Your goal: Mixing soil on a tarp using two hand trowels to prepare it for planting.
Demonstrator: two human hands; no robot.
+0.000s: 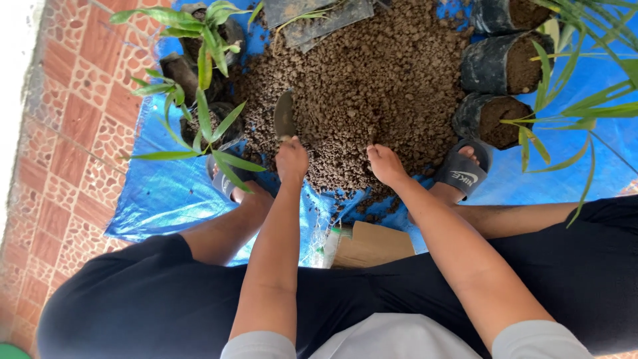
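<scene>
Left hand [292, 159]: grip closed in a fist around the handle of a small trowel [285, 116]. The metal blade points away from the person and lies flat on the near left part of the soil pile [385, 80].

Right hand [385, 164]: fingers curled downward with the fingertips pressed into the near edge of the soil pile. Whether this grip encloses any soil cannot be told from this view.

The soil pile sits on a blue tarp [166, 193] spread over a red patterned tile floor [66, 133].

Black grow bags [488, 116] filled with soil stand just right of the pile. Further bags holding green seedlings [206, 66] stand just left of it. Each foot wears a black sandal [465, 173] at the near edge of the pile.
</scene>
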